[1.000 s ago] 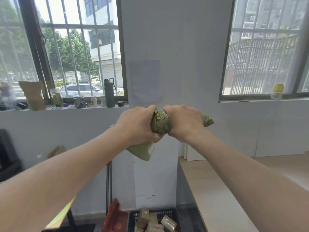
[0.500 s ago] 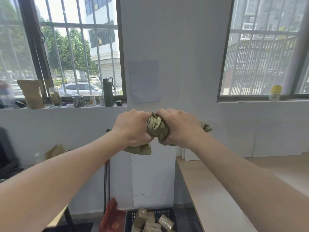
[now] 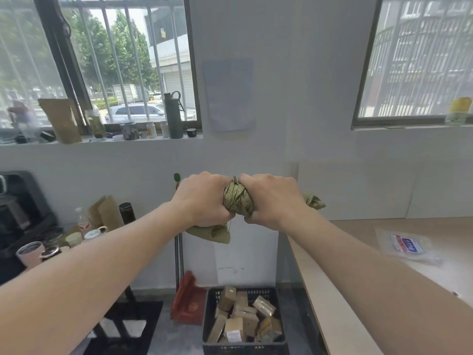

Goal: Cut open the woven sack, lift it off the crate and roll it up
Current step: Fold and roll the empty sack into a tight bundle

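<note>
A: How are the hands set?
B: The left hand [image 3: 202, 199] and right hand [image 3: 268, 198] are both fisted tight around the rolled woven sack [image 3: 239, 202], knuckles nearly touching; they sit lower in view than a second ago.
A: And around them?
B: The crate [image 3: 244, 340] on the floor now shows whole, and a packet [image 3: 407, 245] has appeared on the desk [image 3: 340, 290]

Olive-green woven sack [image 3: 239, 203], glinting gold weave. Black mesh crate [image 3: 212, 316] with tan and brown boxes [image 3: 236, 319]. Red dustpan [image 3: 188, 303]. Dark green flask [image 3: 173, 116]. Pale wood counter [image 3: 340, 290]. White wall [image 3: 276, 98].
</note>
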`<state>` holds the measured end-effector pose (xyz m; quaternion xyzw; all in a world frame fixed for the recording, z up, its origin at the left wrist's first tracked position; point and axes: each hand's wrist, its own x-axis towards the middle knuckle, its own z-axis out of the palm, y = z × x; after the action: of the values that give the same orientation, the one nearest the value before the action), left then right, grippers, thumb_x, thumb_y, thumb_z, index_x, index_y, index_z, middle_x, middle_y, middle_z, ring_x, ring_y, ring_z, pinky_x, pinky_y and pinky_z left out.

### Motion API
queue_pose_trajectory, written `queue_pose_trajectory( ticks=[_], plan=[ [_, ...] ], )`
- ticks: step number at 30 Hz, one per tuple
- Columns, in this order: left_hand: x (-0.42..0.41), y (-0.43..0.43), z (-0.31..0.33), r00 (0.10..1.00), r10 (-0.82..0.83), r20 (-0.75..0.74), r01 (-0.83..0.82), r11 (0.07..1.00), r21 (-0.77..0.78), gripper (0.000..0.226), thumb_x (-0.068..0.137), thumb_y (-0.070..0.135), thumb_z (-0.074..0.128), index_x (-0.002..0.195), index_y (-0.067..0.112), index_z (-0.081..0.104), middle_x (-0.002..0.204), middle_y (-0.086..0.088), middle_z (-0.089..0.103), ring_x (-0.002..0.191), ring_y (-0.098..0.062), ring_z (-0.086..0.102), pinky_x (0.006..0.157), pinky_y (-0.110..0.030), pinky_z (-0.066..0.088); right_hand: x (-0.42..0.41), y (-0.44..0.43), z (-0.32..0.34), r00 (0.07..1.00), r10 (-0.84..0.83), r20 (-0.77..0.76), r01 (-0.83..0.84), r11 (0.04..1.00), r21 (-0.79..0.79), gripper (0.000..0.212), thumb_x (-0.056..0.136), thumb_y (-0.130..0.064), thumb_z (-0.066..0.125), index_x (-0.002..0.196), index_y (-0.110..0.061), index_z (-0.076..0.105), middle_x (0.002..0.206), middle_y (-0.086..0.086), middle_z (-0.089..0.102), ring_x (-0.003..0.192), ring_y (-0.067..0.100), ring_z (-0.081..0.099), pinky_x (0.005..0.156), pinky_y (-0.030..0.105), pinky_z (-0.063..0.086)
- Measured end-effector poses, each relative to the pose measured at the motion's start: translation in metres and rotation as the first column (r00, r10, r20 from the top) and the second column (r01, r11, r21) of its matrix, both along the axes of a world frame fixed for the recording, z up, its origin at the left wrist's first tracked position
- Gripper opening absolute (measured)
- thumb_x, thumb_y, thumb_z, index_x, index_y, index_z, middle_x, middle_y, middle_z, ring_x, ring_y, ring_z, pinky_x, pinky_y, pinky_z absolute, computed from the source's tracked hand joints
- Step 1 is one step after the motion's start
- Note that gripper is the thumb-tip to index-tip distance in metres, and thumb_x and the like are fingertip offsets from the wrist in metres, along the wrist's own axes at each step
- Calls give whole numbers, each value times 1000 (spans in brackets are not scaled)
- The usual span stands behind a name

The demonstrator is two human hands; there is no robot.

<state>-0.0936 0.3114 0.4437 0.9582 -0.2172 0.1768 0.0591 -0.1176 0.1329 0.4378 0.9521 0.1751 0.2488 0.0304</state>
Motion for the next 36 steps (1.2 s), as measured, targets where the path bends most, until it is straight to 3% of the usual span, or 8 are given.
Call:
queue_pose_trajectory(
  ticks=[9,18,21,24,27,31,33,36],
  plan=[
    [6,15,-80,987,-15,-161,25,998,59,33,67,55,64,94,37,56,76,11,67,73,-24,66,71,-38,59,5,16,-82,988,-31,-151,34,999,22,48,74,-41,77,108,-24,47,97,-2,65,91,31,68,60,34,38],
    [21,56,-169,928,-135,-348,177,980,93,43,69,62,68,93,31,52,83,8,66,81,-28,67,73,-40,57,-8,66,-168,908,-208,-364,240,970,44,49,74,-42,77,100,-27,38,95,-1,63,90,31,67,61,35,38],
    [28,64,-205,914,-181,-362,237,965,115,55,63,69,59,95,24,52,81,1,65,85,-31,66,105,-49,48,-16,79,-197,834,-274,-479,346,936,67,50,73,-43,77,106,-28,43,96,-1,62,91,31,67,63,36,38],
    [28,66,-249,929,-184,-322,230,966,113,82,59,69,63,120,15,54,97,-10,64,107,-37,62,126,-55,15,-27,87,-232,703,-337,-626,520,844,130,48,71,-46,76,103,-29,46,96,-1,65,86,31,65,65,35,41],
    [18,66,-292,907,-174,-384,161,985,-65,119,64,50,76,160,4,22,145,-24,45,152,-46,25,127,-55,-3,-38,89,-270,575,-368,-731,667,728,159,47,70,-47,77,99,-27,46,97,-1,64,86,31,63,70,36,48],
    [5,60,-348,823,-176,-539,29,962,-270,131,64,49,69,165,11,-6,171,-16,6,160,-38,-2,127,-52,-3,-50,86,-325,456,-353,-817,794,575,195,44,69,-44,74,102,-29,49,95,-2,63,94,31,68,73,36,50],
    [-5,57,-372,756,-193,-626,-37,941,-335,129,67,49,65,165,15,-11,173,-14,-3,160,-31,-6,129,-51,0,-57,81,-354,405,-335,-851,839,505,200,43,69,-44,72,102,-30,49,98,-2,66,94,31,68,74,36,52],
    [-18,54,-410,658,-228,-718,-123,908,-401,119,77,50,59,164,16,-15,174,-6,-12,160,-19,-13,130,-50,4,-65,70,-396,347,-291,-891,884,418,208,39,70,-43,72,98,-30,49,92,-3,65,82,28,62,62,32,42]
  ],
)
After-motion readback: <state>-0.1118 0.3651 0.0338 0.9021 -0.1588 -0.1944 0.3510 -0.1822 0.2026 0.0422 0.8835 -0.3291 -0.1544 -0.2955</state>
